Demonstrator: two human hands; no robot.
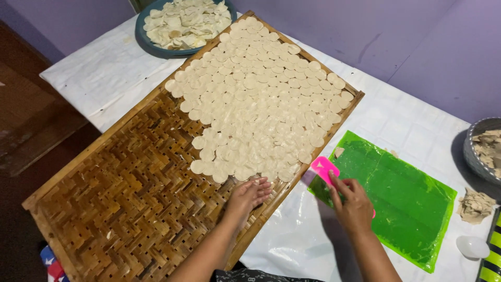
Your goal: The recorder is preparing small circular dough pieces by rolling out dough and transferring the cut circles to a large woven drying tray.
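A large woven bamboo tray [120,193] lies on the table, its far half covered with several small round dough discs [261,99]. My left hand [249,197] rests flat at the near edge of the discs, fingertips touching the closest ones. My right hand [353,204] grips a pink plastic scraper [324,168] at the near left corner of a green plastic sheet [402,198]. One small dough piece [339,152] lies at the sheet's far left edge.
A blue bowl [148,44] heaped with dough discs stands at the far left. A grey bowl [472,151] of dough scraps sits at the right edge, with a scrap pile [475,205] and a small white object [472,246] near it. White plastic [104,73] covers the table.
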